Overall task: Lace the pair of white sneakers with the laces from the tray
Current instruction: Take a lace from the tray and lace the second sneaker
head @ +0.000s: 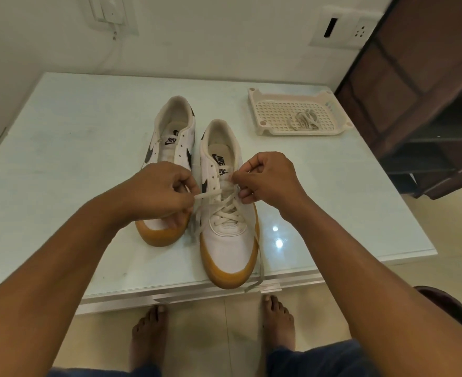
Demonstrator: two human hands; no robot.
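From my remote seat I see both sneakers standing on the pale glass-topped table point(75, 131), toes towards me. The white leather sneaker with a black swoosh and gum-brown sole point(228, 240) stands left of the cream perforated plastic tray point(259, 112) and nearer to me. An off-white flat lace point(225, 210) crosses its lower eyelets in several neat rows. The upper eyelets are bare, and one loose end trails off the table edge.

The left hand point(159, 190) pinches one lace end between thumb and curled fingers, pulled out sideways. The right hand point(268, 176) pinches the other strand at the tongue.

The matching unlaced sneaker point(174, 123) stands further left of the tray; its toe is partly hidden by the left hand. Inside the tray lies the second off-white lace point(304, 119), in a loose bundle.
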